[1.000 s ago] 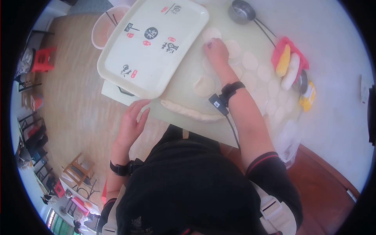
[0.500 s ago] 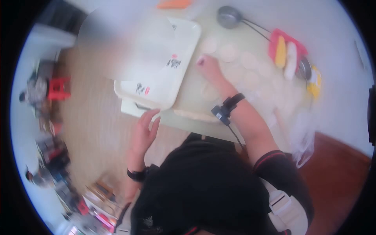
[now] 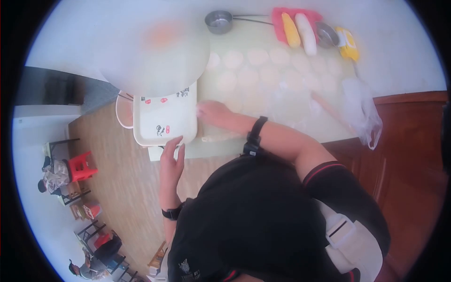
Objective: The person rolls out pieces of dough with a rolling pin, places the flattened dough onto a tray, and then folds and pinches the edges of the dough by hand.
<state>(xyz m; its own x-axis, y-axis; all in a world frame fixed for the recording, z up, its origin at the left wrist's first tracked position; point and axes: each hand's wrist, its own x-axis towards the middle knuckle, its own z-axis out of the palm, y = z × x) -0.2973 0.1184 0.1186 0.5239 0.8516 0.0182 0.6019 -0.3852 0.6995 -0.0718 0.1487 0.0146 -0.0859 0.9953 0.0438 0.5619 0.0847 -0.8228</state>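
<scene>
My left hand [image 3: 172, 159] is at the near edge of a white tray [image 3: 163, 134] with printed characters, its thumb and fingers apart and nothing seen between them. At the tray's right rim lies my right hand [image 3: 213, 113], its fingers closed; what they hold, if anything, is hidden. Pale dough rounds [image 3: 258, 57] lie in rows on the table [image 3: 277, 136] beyond my right hand. A strip of dough [image 3: 221, 137] runs along the table's near edge, below my right wrist. A blurred, see-through round shape covers the far part of the tray.
At the back are a metal pan [image 3: 219, 22], a pink tray [image 3: 279, 30] with a yellow and a white item, a metal bowl [image 3: 327, 35] and a yellow packet [image 3: 347, 44]. Right: rolling pin [image 3: 331, 110], plastic bag [image 3: 364, 113]. A person [image 3: 57, 174] sits far left.
The view has turned and shifted. My right hand has moved from beside the dough rounds toward the near right rim of the tray. My left hand stays by the tray's near edge.
</scene>
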